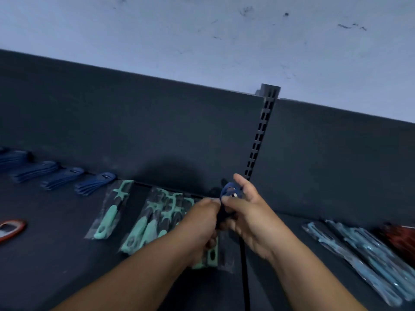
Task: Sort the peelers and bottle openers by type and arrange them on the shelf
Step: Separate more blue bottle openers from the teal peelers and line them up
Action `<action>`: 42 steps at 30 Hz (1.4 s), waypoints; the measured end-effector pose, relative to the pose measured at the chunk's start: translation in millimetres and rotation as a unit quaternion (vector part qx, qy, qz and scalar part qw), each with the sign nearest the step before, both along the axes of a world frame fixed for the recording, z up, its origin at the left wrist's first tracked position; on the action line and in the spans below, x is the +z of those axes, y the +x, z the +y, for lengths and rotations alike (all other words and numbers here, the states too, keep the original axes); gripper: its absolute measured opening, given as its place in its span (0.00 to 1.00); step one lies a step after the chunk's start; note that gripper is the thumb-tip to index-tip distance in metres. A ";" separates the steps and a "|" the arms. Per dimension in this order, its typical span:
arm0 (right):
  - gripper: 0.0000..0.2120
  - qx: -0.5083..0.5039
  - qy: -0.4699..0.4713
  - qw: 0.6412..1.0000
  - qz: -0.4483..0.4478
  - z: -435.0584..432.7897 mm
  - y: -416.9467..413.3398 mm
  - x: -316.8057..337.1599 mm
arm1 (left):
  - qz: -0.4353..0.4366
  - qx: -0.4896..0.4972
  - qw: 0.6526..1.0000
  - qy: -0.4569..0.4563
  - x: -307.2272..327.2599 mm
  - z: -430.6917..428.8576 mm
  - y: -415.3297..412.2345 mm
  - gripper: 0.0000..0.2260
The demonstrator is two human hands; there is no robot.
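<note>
Forearms [139, 263] reach up from the bottom edge, and the left hand [202, 218] and right hand [249, 221] meet over the middle of the shelf [56, 254]. Between them they hold a dark blue bottle opener [228, 191], raised above the shelf with its rounded head pointing up toward the back panel [157, 131]. The left fingers [211, 202] are curled and pinch the opener's lower part. The right thumb and curled fingers grip it from the other side, while the right index finger [241, 181] sticks out straight past the head. Blur hides the exact contact, so the grip looks shared rather than certain.

Under the left hand lies a green peeler [212, 252] in a clear bag. Just left of it a bunch of green peelers [155, 218] overlaps in bags, and a single bagged peeler [112, 212] lies beside them. Along the back edge to the left runs a row of blue opener stacks [61, 178], each stack apart from the next. A red opener [11, 228] lies at the far left edge.

On the right, well apart from the hands, light blue peelers [359, 250] lie side by side, with blurred red items [397, 239] behind them. A slotted upright [260, 140] splits the back panel, and a pale wall [202, 30] rises above.
</note>
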State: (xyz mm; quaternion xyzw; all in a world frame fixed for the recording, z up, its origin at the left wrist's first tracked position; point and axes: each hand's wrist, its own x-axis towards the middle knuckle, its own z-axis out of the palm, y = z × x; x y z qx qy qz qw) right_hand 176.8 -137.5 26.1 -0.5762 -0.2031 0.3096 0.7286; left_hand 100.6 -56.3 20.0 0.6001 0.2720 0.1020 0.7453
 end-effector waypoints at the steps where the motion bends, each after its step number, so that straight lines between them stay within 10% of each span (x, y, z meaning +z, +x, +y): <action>1: 0.18 -0.002 0.015 1.000 0.024 10.5 -2.7 2.3 | -0.003 0.004 1.000 0.018 0.8 6.3 -4.2 0.11; 4: 0.02 -0.010 -0.028 0.999 -0.027 41.9 -10.8 1.3 | -0.014 0.031 0.999 0.038 4.0 26.9 -19.9 0.11; 16: 0.12 0.133 -0.143 0.976 -0.092 165.8 -71.5 4.4 | -0.045 0.254 0.966 -0.005 1.3 124.0 -96.6 0.06; 20: 0.10 0.149 -0.139 0.973 -0.106 201.4 -90.2 5.8 | 0.011 0.249 0.955 0.163 -1.5 154.2 -119.8 0.07; 24: 0.09 0.162 -0.157 0.969 -0.100 229.6 -104.2 5.7 | 0.201 0.186 0.801 0.532 1.3 179.4 -142.1 0.08; 27: 0.09 0.167 -0.183 0.963 -0.110 245.9 -111.3 2.8 | 0.251 0.150 0.714 0.636 0.7 193.3 -154.1 0.10; 38: 0.18 0.151 -0.177 0.968 -0.093 268.9 -123.0 -3.7 | 0.217 0.099 0.835 0.496 -0.2 242.4 -169.8 0.08; 42: 0.10 0.080 -0.208 0.935 -0.275 266.6 -113.2 -8.4 | 0.208 0.104 0.870 0.434 -3.3 253.1 -165.1 0.08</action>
